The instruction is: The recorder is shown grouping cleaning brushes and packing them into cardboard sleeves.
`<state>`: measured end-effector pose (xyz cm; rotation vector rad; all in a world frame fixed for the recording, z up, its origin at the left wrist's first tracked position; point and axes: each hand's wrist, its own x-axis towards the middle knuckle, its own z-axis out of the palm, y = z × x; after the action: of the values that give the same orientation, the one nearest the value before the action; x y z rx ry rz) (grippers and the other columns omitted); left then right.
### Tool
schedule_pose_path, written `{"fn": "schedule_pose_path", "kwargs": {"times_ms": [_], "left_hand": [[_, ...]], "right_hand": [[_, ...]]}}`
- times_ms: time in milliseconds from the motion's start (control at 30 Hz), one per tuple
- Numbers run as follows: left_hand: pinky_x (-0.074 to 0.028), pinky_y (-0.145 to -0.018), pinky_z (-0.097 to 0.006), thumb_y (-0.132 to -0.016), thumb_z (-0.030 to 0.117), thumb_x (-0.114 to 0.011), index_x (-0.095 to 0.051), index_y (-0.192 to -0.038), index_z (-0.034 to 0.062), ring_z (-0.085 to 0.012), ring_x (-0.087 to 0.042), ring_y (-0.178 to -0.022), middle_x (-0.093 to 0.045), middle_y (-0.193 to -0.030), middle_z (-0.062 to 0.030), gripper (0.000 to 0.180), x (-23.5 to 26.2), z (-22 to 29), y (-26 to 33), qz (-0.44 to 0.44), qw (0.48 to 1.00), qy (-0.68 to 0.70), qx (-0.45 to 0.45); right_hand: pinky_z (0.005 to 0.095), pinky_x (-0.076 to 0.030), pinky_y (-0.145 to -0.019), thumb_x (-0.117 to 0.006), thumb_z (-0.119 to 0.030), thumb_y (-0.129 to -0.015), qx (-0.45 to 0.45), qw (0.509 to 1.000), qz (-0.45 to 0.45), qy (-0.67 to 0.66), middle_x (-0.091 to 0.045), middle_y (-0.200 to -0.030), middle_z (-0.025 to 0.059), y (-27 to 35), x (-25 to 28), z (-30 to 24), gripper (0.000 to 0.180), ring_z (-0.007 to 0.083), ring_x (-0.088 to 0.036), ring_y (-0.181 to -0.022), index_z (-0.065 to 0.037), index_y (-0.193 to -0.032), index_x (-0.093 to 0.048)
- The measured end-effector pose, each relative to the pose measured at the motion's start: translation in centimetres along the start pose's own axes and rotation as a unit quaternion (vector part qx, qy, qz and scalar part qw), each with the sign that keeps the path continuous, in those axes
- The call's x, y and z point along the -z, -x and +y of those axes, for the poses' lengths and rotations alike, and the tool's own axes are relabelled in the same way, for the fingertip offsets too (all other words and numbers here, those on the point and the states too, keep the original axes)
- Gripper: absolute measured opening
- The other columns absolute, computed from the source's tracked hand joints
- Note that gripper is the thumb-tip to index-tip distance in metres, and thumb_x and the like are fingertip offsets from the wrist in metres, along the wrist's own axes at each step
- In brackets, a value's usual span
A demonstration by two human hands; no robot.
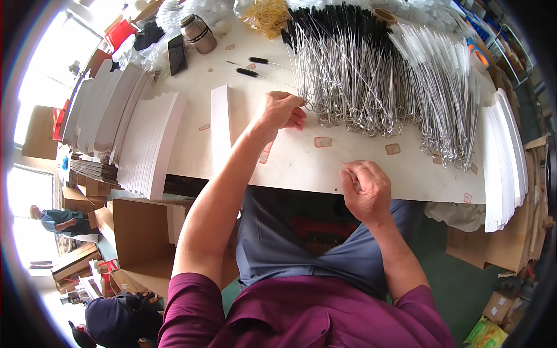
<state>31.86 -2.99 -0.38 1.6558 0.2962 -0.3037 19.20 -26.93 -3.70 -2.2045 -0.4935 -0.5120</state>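
My left hand (282,111) is closed in a pinch at the left edge of a big heap of wire-handled cleaning brushes (348,69). Its fingertips are on the looped wire end of a brush. Black bristles top most of the heap, and the looped ends point toward me. Two loose brushes with black heads, one of them a black-tipped brush (247,72), lie beyond that hand, their wires running right toward the heap. Near the table's front edge, my right hand (366,188) has thumb and fingers pressed together. Whatever it may hold is too small to make out.
A white narrow box (221,124) lies left of my left forearm. White cartons (152,145) are stacked at the left, more white cartons (503,162) at the right. White-bristled brushes (444,87) adjoin the heap. A flask (198,35), phone (177,55) and yellow rubber bands (266,17) sit farther back.
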Motion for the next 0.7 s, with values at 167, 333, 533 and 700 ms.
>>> {"fn": "schedule_pose_path", "kwargs": {"times_ms": [167,333,533,700], "left_hand": [[-0.063,-0.071,-0.037,-0.094,0.015,-0.060,-0.060,-0.108,-0.0089,-0.0282,-0.072,-0.080,-0.070,-0.097,-0.0229,0.028,1.0,-0.6,0.3,-0.006,0.986,0.167,0.030],[-0.063,-0.073,-0.038,-0.094,0.013,-0.059,-0.058,-0.114,-0.0084,-0.0298,-0.072,-0.085,-0.070,-0.100,-0.0244,0.029,0.8,-1.2,0.0,0.012,0.986,0.167,0.020],[-0.063,-0.072,-0.037,-0.094,0.012,-0.058,-0.059,-0.115,-0.0060,-0.0270,-0.071,-0.079,-0.070,-0.094,-0.0212,0.027,0.7,-0.7,0.0,0.026,0.991,0.132,0.023],[-0.062,-0.070,-0.036,-0.094,0.014,-0.060,-0.063,-0.107,-0.0039,-0.0241,-0.069,-0.073,-0.069,-0.090,-0.0188,0.022,1.4,-0.6,-0.2,0.010,0.989,0.143,0.034]], "right_hand": [[0.0386,-0.056,-0.072,-0.073,-0.007,-0.083,0.006,1.000,0.000,0.002,-0.070,-0.088,0.0102,-0.1,0.1,0.1,0.009,0.0297,-0.069,-0.080,-0.004,-0.091,-0.071],[0.0386,-0.055,-0.072,-0.074,-0.006,-0.082,0.012,1.000,0.001,0.003,-0.069,-0.088,0.0098,0.0,-0.1,0.1,0.011,0.0299,-0.068,-0.079,-0.004,-0.092,-0.071],[0.0371,-0.055,-0.069,-0.074,-0.003,-0.083,-0.044,0.997,-0.037,-0.051,-0.069,-0.086,0.0097,-0.2,0.4,0.1,0.010,0.0282,-0.067,-0.077,-0.004,-0.092,-0.071],[0.0373,-0.055,-0.068,-0.074,-0.002,-0.082,0.139,0.990,0.017,-0.020,-0.068,-0.088,0.0104,-5.0,1.2,-2.0,0.012,0.0277,-0.066,-0.076,-0.001,-0.093,-0.070]]}}
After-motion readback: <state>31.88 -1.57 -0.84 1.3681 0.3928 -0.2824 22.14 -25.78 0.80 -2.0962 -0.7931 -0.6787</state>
